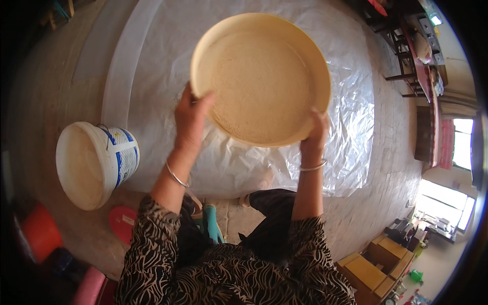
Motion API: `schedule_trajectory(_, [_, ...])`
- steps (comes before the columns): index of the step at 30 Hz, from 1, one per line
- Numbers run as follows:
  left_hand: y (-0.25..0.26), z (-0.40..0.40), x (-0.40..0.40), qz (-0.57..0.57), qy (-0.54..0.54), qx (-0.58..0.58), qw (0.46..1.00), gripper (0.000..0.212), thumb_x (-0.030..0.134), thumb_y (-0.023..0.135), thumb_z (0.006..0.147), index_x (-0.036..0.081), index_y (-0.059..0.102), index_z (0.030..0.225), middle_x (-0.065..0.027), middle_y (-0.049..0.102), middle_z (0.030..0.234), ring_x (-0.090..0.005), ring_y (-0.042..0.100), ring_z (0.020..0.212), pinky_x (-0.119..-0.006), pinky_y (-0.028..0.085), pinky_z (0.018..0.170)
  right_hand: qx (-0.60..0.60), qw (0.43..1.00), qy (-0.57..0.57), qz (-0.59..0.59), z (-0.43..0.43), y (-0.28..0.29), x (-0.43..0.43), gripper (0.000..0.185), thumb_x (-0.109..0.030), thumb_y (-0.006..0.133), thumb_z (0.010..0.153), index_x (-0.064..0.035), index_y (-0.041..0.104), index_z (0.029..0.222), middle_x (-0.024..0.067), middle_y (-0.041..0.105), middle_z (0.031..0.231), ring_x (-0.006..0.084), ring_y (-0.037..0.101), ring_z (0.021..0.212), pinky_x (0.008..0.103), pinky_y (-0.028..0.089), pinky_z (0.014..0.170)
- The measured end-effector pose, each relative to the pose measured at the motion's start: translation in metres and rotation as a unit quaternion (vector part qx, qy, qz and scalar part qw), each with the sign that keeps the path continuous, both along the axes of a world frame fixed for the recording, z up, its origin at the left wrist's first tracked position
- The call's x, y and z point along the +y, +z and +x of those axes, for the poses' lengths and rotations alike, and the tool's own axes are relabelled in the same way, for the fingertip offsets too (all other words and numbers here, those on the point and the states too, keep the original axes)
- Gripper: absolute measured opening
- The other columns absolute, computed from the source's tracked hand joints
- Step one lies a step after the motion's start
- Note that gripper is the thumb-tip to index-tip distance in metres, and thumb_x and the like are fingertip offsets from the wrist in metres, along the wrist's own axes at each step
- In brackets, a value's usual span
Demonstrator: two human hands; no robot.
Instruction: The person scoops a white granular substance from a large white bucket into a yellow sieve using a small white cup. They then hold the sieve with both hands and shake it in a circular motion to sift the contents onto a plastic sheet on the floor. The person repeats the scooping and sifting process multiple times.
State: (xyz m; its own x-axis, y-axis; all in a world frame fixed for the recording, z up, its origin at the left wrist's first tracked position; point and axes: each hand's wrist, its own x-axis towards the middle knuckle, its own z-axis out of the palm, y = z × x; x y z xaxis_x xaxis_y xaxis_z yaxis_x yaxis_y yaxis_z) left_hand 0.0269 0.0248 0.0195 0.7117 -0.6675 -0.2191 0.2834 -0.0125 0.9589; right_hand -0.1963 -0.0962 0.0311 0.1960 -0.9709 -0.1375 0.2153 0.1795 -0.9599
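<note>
A round, pale yellow sieve [263, 80] with a high rim is held up in front of me over a sheet of clear plastic. Coarse grains or crumbs lie along the near side of its mesh-like bottom. My left hand [192, 114] grips the rim at the lower left, thumb over the inside. On the lower right, my right hand [316, 127] holds the rim the same way, slightly blurred. The plastic sheet [350, 152] spreads wrinkled and shiny across the floor beneath. To the left a white plastic bucket [97, 164] with a wire handle shows a pale inner wall.
A pink-red round lid or disc [124, 223] lies near the bucket. An orange-red container [42, 232] stands at far left. Wooden furniture [377, 267] is at lower right, and a long table [421, 76] with stools runs along the right. A turquoise object [211, 225] lies between my legs.
</note>
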Motion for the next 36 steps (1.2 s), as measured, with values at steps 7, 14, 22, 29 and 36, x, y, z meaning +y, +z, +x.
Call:
schedule_trajectory(7, [-0.001, 0.061, 0.026, -0.016, -0.001, 0.073, 0.997, 0.066, 0.051, 0.043, 0.094, 0.000, 0.044, 0.135, -0.0125, 0.052, 0.131, -0.0177, 0.050, 0.117, -0.033, 0.038, 0.097, -0.036, 0.997, -0.027, 0.060, -0.006, 0.000, 0.003, 0.027, -0.011, 0.049, 0.086, 0.0064, 0.056, 0.106, 0.0110, 0.060, 0.099, 0.0181, 0.059, 0.087, 0.0296, 0.049, 0.077])
schedule_trajectory(14, [0.020, 0.013, -0.004, -0.108, 0.043, 0.063, 0.991, 0.066, 0.053, 0.031, 0.098, 0.006, 0.031, 0.145, -0.0094, 0.031, 0.150, -0.0223, 0.022, 0.140, -0.039, 0.017, 0.113, 0.087, 0.989, -0.025, -0.113, 0.001, -0.014, 0.013, 0.025, -0.010, 0.049, 0.085, 0.0065, 0.057, 0.102, 0.0100, 0.060, 0.096, 0.0188, 0.058, 0.089, 0.0295, 0.047, 0.078])
schedule_trajectory(22, [0.005, 0.016, 0.001, -0.087, 0.027, 0.063, 0.994, 0.073, 0.055, 0.037, 0.096, -0.001, 0.030, 0.143, -0.0142, 0.030, 0.150, -0.0227, 0.021, 0.141, -0.038, 0.017, 0.114, 0.041, 0.995, -0.032, -0.079, 0.004, -0.012, 0.014, 0.027, -0.011, 0.053, 0.083, 0.0054, 0.057, 0.104, 0.0115, 0.060, 0.097, 0.0200, 0.059, 0.089, 0.0303, 0.049, 0.077])
schedule_trajectory(29, [-0.001, 0.043, 0.005, -0.062, 0.019, -0.014, 0.998, 0.073, 0.050, 0.039, 0.096, 0.003, 0.020, 0.148, -0.0109, 0.024, 0.153, -0.0220, 0.020, 0.141, -0.038, 0.015, 0.113, 0.035, 0.996, -0.037, -0.070, -0.014, -0.009, -0.004, 0.021, -0.003, 0.051, 0.084, 0.0039, 0.056, 0.104, 0.0166, 0.061, 0.094, 0.0234, 0.062, 0.086, 0.0319, 0.050, 0.075])
schedule_trajectory(36, [0.011, 0.030, 0.006, -0.087, -0.054, 0.145, 0.984, 0.082, 0.037, 0.060, 0.089, 0.000, 0.016, 0.147, -0.0166, 0.029, 0.148, -0.0291, 0.034, 0.132, -0.038, 0.034, 0.103, 0.013, 0.999, -0.018, -0.024, 0.005, 0.008, 0.003, 0.033, -0.012, 0.053, 0.083, 0.0043, 0.055, 0.112, 0.0104, 0.061, 0.099, 0.0202, 0.060, 0.090, 0.0308, 0.047, 0.079])
